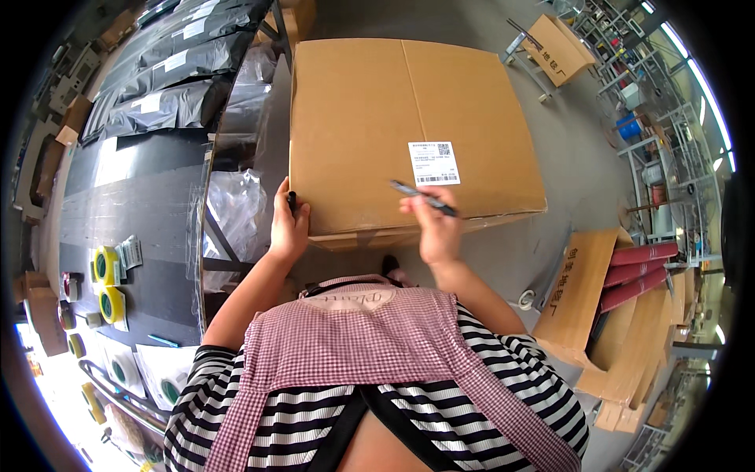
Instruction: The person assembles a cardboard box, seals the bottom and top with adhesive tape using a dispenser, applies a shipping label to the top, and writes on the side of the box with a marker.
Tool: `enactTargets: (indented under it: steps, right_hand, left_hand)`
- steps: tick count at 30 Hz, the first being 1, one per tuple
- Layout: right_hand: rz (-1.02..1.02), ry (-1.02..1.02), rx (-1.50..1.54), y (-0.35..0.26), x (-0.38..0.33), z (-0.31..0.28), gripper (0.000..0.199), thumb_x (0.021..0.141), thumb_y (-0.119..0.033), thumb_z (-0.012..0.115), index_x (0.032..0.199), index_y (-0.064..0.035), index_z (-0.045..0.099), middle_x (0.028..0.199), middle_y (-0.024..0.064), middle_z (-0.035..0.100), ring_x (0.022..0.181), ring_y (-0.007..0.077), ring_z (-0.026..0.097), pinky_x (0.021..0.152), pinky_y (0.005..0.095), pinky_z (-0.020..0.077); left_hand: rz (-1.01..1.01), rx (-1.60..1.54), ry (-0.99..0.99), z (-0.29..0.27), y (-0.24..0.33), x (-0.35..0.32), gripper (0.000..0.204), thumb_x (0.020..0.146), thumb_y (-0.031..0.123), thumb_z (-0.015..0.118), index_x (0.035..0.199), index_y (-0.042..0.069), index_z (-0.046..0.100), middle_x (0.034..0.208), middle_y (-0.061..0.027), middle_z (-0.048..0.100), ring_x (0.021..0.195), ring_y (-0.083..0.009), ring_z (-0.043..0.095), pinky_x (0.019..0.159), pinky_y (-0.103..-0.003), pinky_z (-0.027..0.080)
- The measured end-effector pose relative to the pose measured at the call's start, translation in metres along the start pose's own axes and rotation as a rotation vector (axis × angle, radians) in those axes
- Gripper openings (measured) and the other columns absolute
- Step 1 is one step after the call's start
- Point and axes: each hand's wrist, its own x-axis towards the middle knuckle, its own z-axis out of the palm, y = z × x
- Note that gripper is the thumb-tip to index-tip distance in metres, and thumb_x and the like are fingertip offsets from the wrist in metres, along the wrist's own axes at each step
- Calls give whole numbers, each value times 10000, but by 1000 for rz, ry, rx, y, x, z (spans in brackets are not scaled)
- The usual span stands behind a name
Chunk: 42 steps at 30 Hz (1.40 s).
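A large brown cardboard box [354,118] stands in front of me, with a white printed label [433,164] on its top near the right of the middle. My right hand [436,228] grips a dark marker pen [409,189] just below the label, above the box's near edge. The pen's end points up and to the left; whether its tip touches the cardboard I cannot tell. At the box's near left corner my left hand [289,228] rests against the side, its fingers closed round a small black pen cap [292,201].
To the left is a black-topped table [141,189] bearing black plastic packages [165,102] and yellow tape rolls [104,266]. Clear plastic wrap [236,204] lies beneath its edge. An opened carton [582,275] with dark red rolls [641,267] stands at right, near metal racks [653,141].
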Motion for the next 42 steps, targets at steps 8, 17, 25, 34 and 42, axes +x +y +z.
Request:
enactTargets:
  steps: [8, 17, 25, 34, 42]
  right_hand:
    - [-224, -186, -414, 32, -37, 80, 180, 848, -114, 739, 905, -17, 597, 710, 77, 663, 591, 120, 625, 545, 279, 493]
    - [-311, -278, -523, 32, -28, 88, 158, 854, -95, 704, 864, -21, 564, 664, 99, 624, 558, 192, 622, 535, 308, 487]
    - [-250, -285, -622, 27, -23, 74, 161, 841, -81, 691, 821, -34, 539, 629, 92, 584, 537, 208, 590, 514, 326, 462]
    - [-326, -216, -581, 30, -16, 61, 163, 869, -76, 676, 826, -22, 527, 617, 72, 554, 522, 142, 522, 504, 289, 418]
    - [-242, -81, -448, 36, -25, 33, 171, 885, -86, 676, 833, -30, 524, 649, 30, 592, 571, 77, 536, 525, 256, 428]
  left_hand:
    - [-37, -370, 5, -4, -34, -2, 537, 956, 2, 541, 1458, 34, 351, 984, -9, 513, 919, -116, 490, 885, -242, 423]
    - [-78, -468, -50, -3, -34, -3, 578, 961, -3, 529, 1485, 13, 285, 931, 13, 485, 853, -84, 465, 831, -215, 417]
    - [-72, -420, -27, 0, -33, -4, 598, 963, 9, 538, 1497, 27, 270, 971, 4, 505, 875, -93, 480, 838, -226, 425]
    - [-118, -394, -38, -3, -26, -3, 594, 964, 17, 542, 1498, 44, 283, 970, 5, 502, 875, -88, 480, 824, -223, 428]
    - [-107, -431, -39, -2, -17, -1, 525, 957, 1, 524, 1457, 11, 367, 1000, 16, 475, 933, -93, 455, 902, -218, 386]
